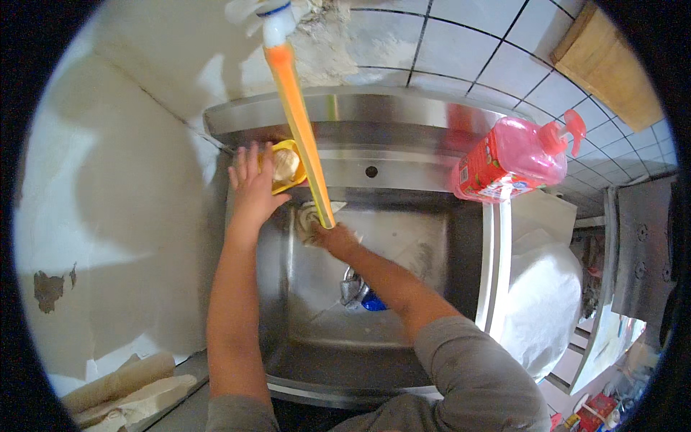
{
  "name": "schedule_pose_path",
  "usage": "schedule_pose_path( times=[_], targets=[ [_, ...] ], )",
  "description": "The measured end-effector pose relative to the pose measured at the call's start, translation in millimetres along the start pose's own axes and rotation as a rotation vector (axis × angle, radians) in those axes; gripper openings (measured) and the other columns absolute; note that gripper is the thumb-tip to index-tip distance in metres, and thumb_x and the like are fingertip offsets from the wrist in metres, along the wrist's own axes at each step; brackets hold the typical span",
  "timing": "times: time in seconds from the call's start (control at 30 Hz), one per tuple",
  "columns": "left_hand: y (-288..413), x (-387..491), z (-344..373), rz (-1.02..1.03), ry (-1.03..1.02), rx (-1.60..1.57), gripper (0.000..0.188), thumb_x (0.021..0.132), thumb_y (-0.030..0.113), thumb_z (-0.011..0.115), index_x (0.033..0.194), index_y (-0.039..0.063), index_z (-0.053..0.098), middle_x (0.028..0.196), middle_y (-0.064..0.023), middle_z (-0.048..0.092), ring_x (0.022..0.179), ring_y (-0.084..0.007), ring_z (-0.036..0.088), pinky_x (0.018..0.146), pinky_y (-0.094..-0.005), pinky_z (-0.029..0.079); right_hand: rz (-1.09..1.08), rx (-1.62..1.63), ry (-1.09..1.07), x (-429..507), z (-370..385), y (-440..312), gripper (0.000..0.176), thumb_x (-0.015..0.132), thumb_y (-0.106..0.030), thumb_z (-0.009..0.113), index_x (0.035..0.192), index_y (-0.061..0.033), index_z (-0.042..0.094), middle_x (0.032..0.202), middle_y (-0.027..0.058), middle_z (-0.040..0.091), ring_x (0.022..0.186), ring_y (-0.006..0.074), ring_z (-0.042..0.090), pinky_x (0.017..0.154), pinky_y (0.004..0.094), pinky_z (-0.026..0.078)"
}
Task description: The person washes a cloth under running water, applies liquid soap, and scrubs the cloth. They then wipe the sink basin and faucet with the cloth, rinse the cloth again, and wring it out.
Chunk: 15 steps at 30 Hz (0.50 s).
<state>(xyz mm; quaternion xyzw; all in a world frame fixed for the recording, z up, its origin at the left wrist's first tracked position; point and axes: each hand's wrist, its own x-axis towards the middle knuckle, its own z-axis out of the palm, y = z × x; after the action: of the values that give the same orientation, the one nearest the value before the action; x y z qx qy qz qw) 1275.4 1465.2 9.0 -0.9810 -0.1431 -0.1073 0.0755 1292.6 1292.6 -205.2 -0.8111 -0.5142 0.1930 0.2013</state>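
Note:
My left hand [252,186], fingers spread, lies against the left side of a small yellow plastic container [278,189] on the sink's back ledge. Inside that container is a pale rounded object [286,163]. Down in the stainless steel sink [372,335], my right hand [339,241] presses a whitish cloth [309,218] at the back left of the basin. An orange tube [302,124] hangs from the white tap [276,29] and partly covers the cloth and my right fingers. A crumpled silvery object [351,289] and a blue piece [373,301] rest on the basin floor, partly behind my right forearm.
A large pump bottle of pink liquid [510,159] stands at the sink's back right corner. The ledge has a round hole [371,171]. A bare wall [146,216] runs close along the left. To the right are a white rounded surface [542,302] and a metal stove-like panel [642,254].

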Motion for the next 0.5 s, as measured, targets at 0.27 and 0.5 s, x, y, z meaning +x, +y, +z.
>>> schedule_pose_path(
  times=[0.27, 0.5],
  targets=[
    [166, -185, 36, -0.355, -0.445, -0.640, 0.082, 0.064, 0.043, 0.075, 0.130, 0.011, 0.040, 0.132, -0.0226, 0.033, 0.122, -0.0437, 0.029, 0.099, -0.0567, 0.025, 0.701, -0.278, 0.017, -144, -45, 120, 0.039, 0.079, -0.020, 0.055, 0.111, 0.0007, 0.052, 0.115, 0.0167, 0.044, 0.097, 0.0309, 0.055, 0.071, 0.0336, 0.052],
    [227, -238, 90, -0.008, -0.699, -0.541, 0.070, 0.063, 0.033, 0.077, 0.124, 0.017, 0.047, 0.121, -0.0163, 0.043, 0.113, -0.0386, 0.039, 0.083, -0.0583, 0.040, 0.993, -0.207, -0.043, -206, -27, 86, 0.050, 0.083, -0.028, 0.057, 0.122, 0.0028, 0.047, 0.121, 0.0229, 0.044, 0.105, 0.0346, 0.051, 0.074, 0.0381, 0.051]
  ],
)
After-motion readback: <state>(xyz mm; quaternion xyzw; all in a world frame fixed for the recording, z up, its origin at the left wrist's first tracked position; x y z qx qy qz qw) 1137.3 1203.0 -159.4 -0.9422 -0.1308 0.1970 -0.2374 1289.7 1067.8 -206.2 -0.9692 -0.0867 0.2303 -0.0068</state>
